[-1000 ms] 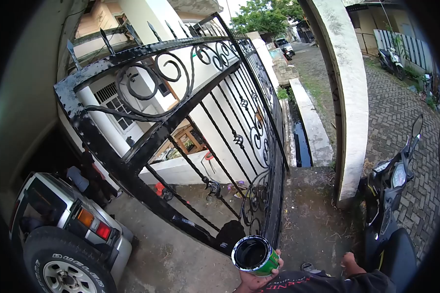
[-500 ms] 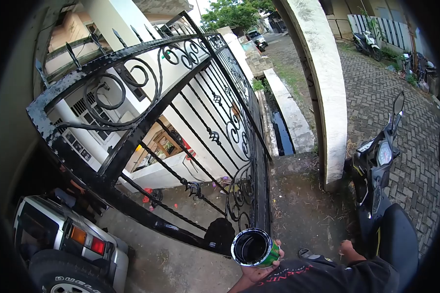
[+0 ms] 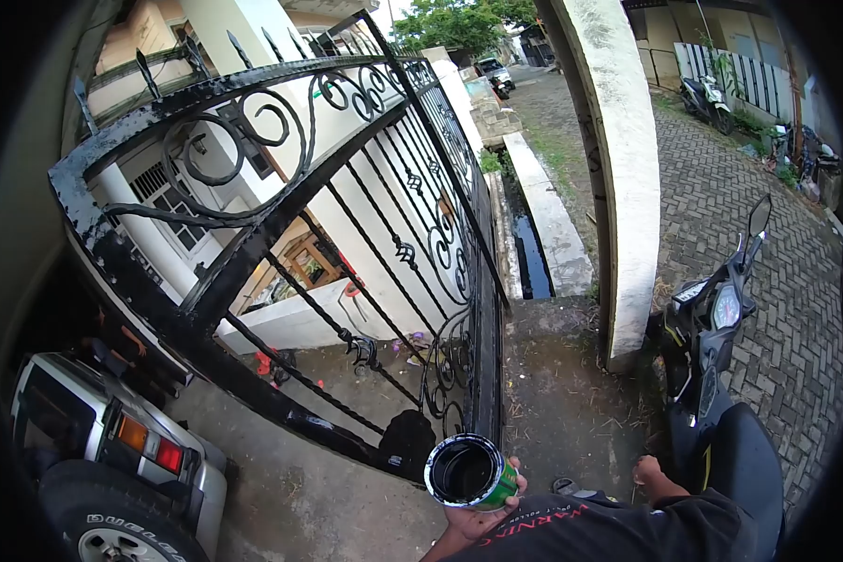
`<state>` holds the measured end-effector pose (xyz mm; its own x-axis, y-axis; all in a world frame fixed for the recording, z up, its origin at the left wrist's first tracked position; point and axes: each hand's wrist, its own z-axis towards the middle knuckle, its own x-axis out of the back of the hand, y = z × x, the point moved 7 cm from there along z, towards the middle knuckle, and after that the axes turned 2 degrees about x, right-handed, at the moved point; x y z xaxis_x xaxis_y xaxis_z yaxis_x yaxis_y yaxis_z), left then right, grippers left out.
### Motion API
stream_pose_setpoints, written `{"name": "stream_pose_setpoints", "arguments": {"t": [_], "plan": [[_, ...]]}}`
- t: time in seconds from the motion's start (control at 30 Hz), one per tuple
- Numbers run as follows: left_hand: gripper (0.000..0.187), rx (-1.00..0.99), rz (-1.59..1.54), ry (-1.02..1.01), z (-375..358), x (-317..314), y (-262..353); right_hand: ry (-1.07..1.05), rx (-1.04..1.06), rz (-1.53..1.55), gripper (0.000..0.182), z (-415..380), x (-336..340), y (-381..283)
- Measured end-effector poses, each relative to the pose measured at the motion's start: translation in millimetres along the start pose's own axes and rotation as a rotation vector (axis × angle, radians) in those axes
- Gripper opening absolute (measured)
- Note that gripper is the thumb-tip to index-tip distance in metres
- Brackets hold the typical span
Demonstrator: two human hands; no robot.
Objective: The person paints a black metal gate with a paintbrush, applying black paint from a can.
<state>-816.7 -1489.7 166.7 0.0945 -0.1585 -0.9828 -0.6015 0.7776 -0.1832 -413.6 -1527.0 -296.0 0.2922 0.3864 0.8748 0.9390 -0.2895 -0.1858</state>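
My left hand is wrapped around an open paint can with a green side label. Dark, glossy paint coats its inside, and smears mark the rim. Just beyond the can stands a black wrought-iron gate, with scrolls, twisted bars and spear points; its left corner is patchy and pale. A dark plate on the gate's lower frame is close to the can. My right hand hangs low beside the motorbike, fingers curled; whatever it may hold is hidden.
A black motorbike stands close on the right. At lower left is a silver car with a spare tyre. A white pillar rises beyond, near a narrow drain. Another person is partly visible behind the car.
The view has shifted slightly, so the gate's lower part, the can and both hands appear a little further left. My left hand keeps its hold on the can.
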Motion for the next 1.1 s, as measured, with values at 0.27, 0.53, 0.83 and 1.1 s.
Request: {"name": "stream_pose_setpoints", "arguments": {"t": [0.27, 0.53, 0.83, 1.1], "plan": [[0.075, 0.029, -0.030, 0.018, 1, -1, -3, -0.039, 0.050, -0.149, 0.030, 7, 4, -3], [0.070, 0.083, -0.058, -0.127, 3, -7, -8, -0.060, 0.045, -0.108, 0.028, 22, -31, 28], [0.097, 0.090, -0.081, -0.200, 0, 11, -6, -0.095, 0.048, -0.122, 0.026, 2, -13, 22], [0.091, 0.108, -0.062, -0.151, -1, 5, -9, 0.088, 0.049, 0.032, 0.023, 2, -21, 22]]}}
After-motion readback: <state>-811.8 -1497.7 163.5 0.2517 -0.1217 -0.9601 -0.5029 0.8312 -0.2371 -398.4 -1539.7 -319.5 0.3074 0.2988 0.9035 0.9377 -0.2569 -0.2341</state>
